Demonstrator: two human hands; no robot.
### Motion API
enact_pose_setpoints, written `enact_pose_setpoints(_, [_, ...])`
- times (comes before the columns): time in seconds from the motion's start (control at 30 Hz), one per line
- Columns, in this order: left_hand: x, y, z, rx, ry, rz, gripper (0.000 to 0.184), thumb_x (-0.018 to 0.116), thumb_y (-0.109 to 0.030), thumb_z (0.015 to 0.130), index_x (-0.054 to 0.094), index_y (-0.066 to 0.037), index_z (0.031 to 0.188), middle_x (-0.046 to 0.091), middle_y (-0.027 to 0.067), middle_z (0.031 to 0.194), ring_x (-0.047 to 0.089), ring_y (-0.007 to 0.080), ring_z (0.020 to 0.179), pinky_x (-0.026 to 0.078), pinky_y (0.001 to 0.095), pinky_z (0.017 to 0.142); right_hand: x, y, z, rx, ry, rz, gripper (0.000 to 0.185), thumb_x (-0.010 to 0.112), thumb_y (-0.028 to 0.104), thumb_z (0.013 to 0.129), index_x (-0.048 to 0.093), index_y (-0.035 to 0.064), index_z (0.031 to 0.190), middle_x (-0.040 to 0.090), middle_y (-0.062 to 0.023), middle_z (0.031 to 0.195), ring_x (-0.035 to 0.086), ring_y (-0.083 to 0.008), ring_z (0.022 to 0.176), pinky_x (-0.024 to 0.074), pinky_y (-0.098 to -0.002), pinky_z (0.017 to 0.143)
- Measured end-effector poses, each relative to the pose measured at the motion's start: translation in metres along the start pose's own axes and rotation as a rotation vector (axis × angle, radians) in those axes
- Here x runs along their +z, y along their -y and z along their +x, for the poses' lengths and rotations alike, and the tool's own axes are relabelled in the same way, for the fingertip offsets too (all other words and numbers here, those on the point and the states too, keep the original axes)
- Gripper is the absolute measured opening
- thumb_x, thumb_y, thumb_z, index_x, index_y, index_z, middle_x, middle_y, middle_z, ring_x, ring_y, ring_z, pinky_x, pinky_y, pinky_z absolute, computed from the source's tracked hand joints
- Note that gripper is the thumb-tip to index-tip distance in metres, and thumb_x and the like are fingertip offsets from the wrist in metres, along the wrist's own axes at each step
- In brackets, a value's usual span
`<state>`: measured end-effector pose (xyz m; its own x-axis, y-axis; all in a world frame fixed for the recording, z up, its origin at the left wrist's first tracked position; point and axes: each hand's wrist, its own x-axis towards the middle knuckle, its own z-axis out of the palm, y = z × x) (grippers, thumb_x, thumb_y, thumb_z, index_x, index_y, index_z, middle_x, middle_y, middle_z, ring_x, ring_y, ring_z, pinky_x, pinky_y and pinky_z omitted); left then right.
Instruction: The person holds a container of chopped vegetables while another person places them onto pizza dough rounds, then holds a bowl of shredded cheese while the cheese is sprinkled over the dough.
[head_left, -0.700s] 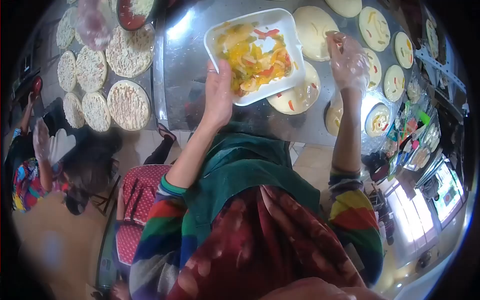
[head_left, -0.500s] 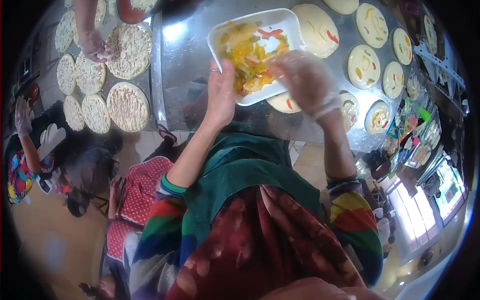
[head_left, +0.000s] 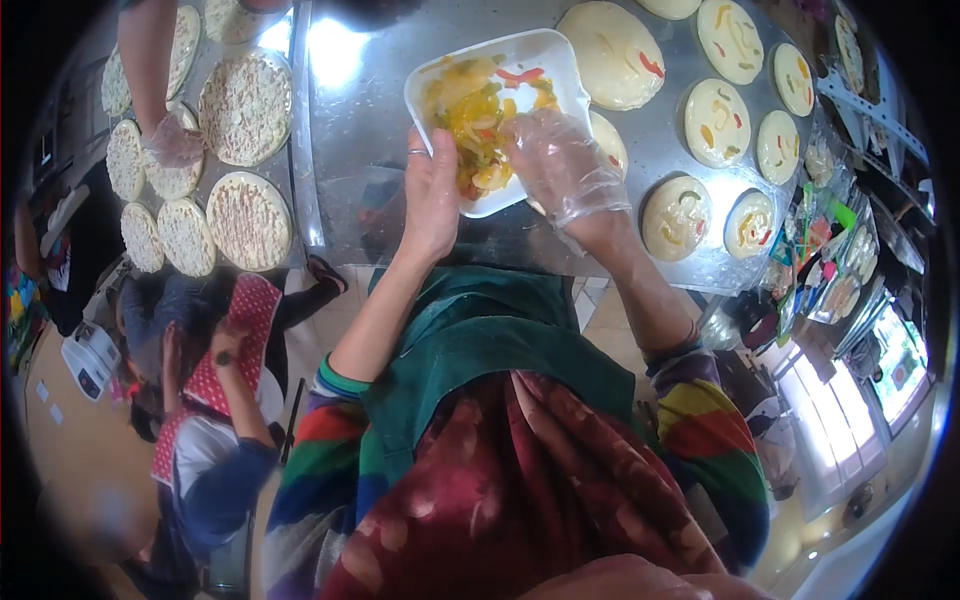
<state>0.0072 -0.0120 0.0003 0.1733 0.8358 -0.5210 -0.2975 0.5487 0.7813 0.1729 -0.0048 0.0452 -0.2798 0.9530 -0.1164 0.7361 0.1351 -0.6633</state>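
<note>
My left hand (head_left: 433,200) grips the near left edge of a white tray (head_left: 572,75), thumb over the rim. Cut vegetables (head_left: 470,115) in yellow, green and red lie inside the tray. My right hand (head_left: 560,165), in a clear plastic glove, reaches over the tray's right side, its fingers bent down at the vegetables; what they pinch is hidden. Just beyond the tray is a large dough round (head_left: 612,55) with a red strip on it. Partly behind my right hand lies another round (head_left: 608,145).
Several smaller topped rounds (head_left: 717,123) spread over the metal table (head_left: 350,130) to the right. At left, another person's gloved hand (head_left: 173,142) touches one of several rounds with pale topping (head_left: 248,222). People stand at lower left; bagged goods (head_left: 830,250) are at far right.
My right hand has moved left from the dough rounds into the tray. The co-worker's gloved hand has shifted over the pale-topped rounds, and the person in the red dotted apron has changed position.
</note>
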Motion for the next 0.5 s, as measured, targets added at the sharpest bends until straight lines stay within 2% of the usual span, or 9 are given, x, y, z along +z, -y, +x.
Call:
enact_pose_setpoints(0.03, [0.002, 0.000, 0.000, 0.014, -0.015, -0.007, 0.055, 0.037, -0.046, 0.098, 0.029, -0.003, 0.131, 0.048, 0.0144, 0.123, 0.054, 0.0190, 0.110, 0.050, 0.0312, 0.089, -0.003, -0.001, 0.001, 0.014, 0.016, 0.045, 0.026, 0.053, 0.013, 0.087, 0.056, 0.0022, 0.111, 0.059, -0.0162, 0.104, 0.055, -0.0330, 0.101, 0.0465, -0.0415, 0.084])
enact_pose_setpoints(0.13, [0.004, 0.000, 0.000, 0.035, -0.019, -0.009, 0.052, 0.036, -0.044, 0.100, 0.030, -0.003, 0.130, 0.050, 0.0146, 0.120, 0.055, 0.0177, 0.107, 0.050, 0.0288, 0.087, 0.010, -0.034, -0.002, -0.227, 0.038, -0.275, 0.022, 0.058, 0.014, 0.090, 0.062, 0.0060, 0.110, 0.062, -0.0132, 0.110, 0.060, -0.0262, 0.099, 0.0489, -0.0335, 0.084])
enact_pose_setpoints(0.23, [0.005, 0.000, 0.001, 0.039, -0.008, 0.001, 0.052, 0.036, -0.044, 0.100, 0.030, -0.003, 0.130, 0.050, 0.0150, 0.120, 0.054, 0.0180, 0.109, 0.049, 0.0291, 0.089, -0.001, -0.023, 0.011, 0.189, 0.054, 0.244, 0.020, 0.059, 0.018, 0.087, 0.065, 0.0021, 0.097, 0.065, -0.0131, 0.082, 0.063, -0.0279, 0.078, 0.0514, -0.0358, 0.072])
enact_pose_setpoints(0.33, [0.001, 0.001, 0.002, 0.031, 0.019, 0.019, 0.055, 0.036, -0.046, 0.099, 0.028, -0.004, 0.133, 0.046, 0.0139, 0.126, 0.052, 0.0194, 0.114, 0.048, 0.0327, 0.094, -0.005, -0.033, 0.011, 0.220, -0.074, 0.462, 0.020, 0.063, 0.021, 0.086, 0.067, 0.0024, 0.092, 0.067, -0.0134, 0.080, 0.065, -0.0271, 0.071, 0.0522, -0.0327, 0.068])
enact_pose_setpoints(0.37, [0.000, 0.001, 0.002, 0.024, 0.032, 0.027, 0.057, 0.037, -0.047, 0.098, 0.027, -0.004, 0.134, 0.044, 0.0133, 0.129, 0.052, 0.0201, 0.116, 0.047, 0.0344, 0.096, -0.008, -0.034, 0.011, 0.277, -0.057, 0.467, 0.019, 0.065, 0.019, 0.084, 0.067, 0.0025, 0.093, 0.067, -0.0146, 0.082, 0.066, -0.0278, 0.075, 0.0526, -0.0327, 0.069])
enact_pose_setpoints(0.47, [0.003, 0.002, 0.003, 0.031, 0.025, 0.031, 0.056, 0.037, -0.046, 0.098, 0.027, -0.005, 0.134, 0.044, 0.0134, 0.129, 0.051, 0.0204, 0.117, 0.047, 0.0346, 0.096, -0.011, -0.027, 0.011, 0.017, -0.089, 0.147, 0.023, 0.064, 0.021, 0.085, 0.065, 0.0016, 0.097, 0.066, -0.0165, 0.089, 0.065, -0.0288, 0.081, 0.0518, -0.0362, 0.073])
enact_pose_setpoints(0.5, [0.004, 0.002, 0.003, 0.028, 0.039, 0.029, 0.056, 0.037, -0.046, 0.098, 0.026, -0.005, 0.135, 0.044, 0.0135, 0.129, 0.051, 0.0206, 0.117, 0.047, 0.0348, 0.096, -0.008, -0.026, 0.010, -0.003, -0.081, 0.079, 0.024, 0.063, 0.021, 0.085, 0.064, 0.0013, 0.100, 0.065, -0.0167, 0.091, 0.064, -0.0297, 0.083, 0.0509, -0.0377, 0.075])
